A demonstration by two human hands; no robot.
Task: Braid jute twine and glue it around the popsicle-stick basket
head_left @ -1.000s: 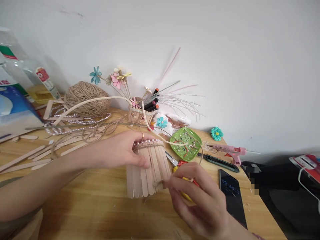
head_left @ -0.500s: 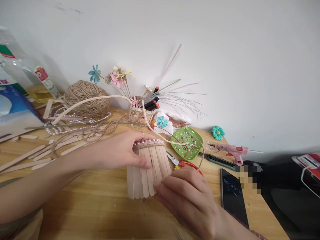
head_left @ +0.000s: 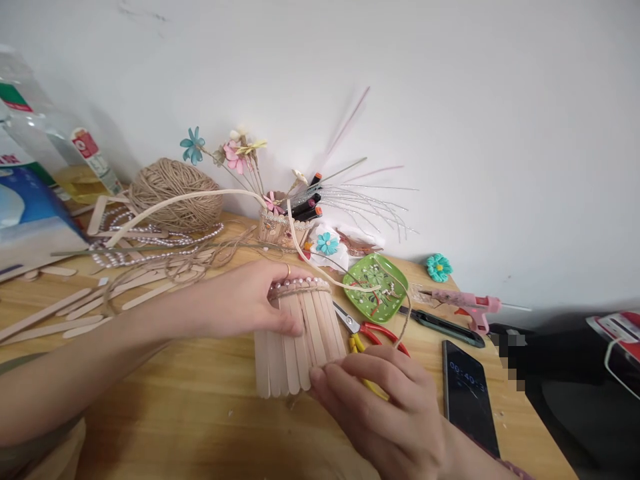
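A small round holder made of upright popsicle sticks [head_left: 300, 347] stands on the wooden table [head_left: 190, 413], with a band of pearls and twine around its top rim. My left hand [head_left: 245, 300] grips its upper left side, thumb across the sticks. My right hand [head_left: 380, 407] presses its fingertips against the lower right of the sticks; a strand of twine [head_left: 406, 313] runs up from that hand. What the right fingers pinch is hidden.
Behind lie scissors [head_left: 367, 328], a green dish [head_left: 375, 287], a pink glue gun [head_left: 465, 303], a black cutter [head_left: 443, 325] and a phone [head_left: 470, 397]. At the back stand a twine ball [head_left: 173, 190], a stick pot with flowers and markers [head_left: 277, 223], pearl strings and loose sticks [head_left: 55, 317].
My right hand has slid left and lower along the bottom edge of the stick holder and turned palm down. The left hand has kept its grip.
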